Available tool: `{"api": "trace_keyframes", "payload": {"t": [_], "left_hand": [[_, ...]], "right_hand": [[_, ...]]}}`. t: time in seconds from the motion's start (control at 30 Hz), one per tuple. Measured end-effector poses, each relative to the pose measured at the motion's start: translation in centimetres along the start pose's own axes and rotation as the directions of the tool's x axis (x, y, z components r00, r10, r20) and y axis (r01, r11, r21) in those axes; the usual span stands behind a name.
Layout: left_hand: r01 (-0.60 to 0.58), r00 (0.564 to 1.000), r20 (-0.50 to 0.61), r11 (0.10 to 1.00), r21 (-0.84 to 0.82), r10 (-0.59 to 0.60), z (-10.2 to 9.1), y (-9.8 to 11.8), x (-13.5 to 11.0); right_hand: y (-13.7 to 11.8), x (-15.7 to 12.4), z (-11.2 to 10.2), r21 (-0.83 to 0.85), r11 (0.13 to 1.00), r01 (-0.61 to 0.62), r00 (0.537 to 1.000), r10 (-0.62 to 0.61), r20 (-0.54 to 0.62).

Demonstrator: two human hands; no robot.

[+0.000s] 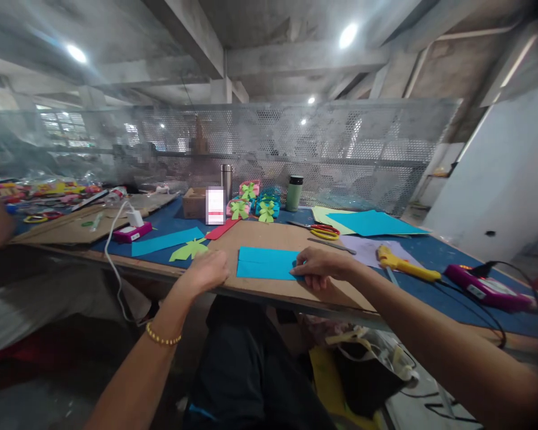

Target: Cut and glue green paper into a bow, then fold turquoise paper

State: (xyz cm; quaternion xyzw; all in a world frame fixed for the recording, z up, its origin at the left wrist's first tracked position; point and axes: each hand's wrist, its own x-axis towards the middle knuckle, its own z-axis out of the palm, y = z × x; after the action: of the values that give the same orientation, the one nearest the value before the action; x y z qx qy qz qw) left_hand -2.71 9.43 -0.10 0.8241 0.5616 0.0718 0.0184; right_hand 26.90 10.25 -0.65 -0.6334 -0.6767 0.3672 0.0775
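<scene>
A blue rectangle of paper (264, 263) with a faint crease lies on a brown cardboard sheet (278, 234). My right hand (320, 266) grips its right end, thumb on top and fingers curled at the edge. Left of the paper and apart from it, my left hand (208, 270) is closed near the cardboard's edge; whatever its fingers may hold is hidden. Just behind that hand is a light green paper cutout (188, 249), beside a long blue paper strip (165, 241) and a red strip (224, 229).
Scissors (325, 232), a knife-like metal tool (332, 245) and a yellow glue gun (406, 263) with a cord lie to the right. Blue sheets (376, 223) are behind them. Paper-bow boxes (265, 209), a green flask (295, 193) and a power strip (132, 232) stand farther back.
</scene>
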Motion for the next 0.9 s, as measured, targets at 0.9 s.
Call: {"api": "trace_keyframes", "payload": {"t": [0.9], "left_hand": [[-0.304,0.858,-0.375,0.935,0.181,0.351,5.0,5.6,-3.2]], "right_hand": [[-0.7,-0.7,0.4,-0.045,0.999,-0.009,1.000,0.008,-0.024]]}}
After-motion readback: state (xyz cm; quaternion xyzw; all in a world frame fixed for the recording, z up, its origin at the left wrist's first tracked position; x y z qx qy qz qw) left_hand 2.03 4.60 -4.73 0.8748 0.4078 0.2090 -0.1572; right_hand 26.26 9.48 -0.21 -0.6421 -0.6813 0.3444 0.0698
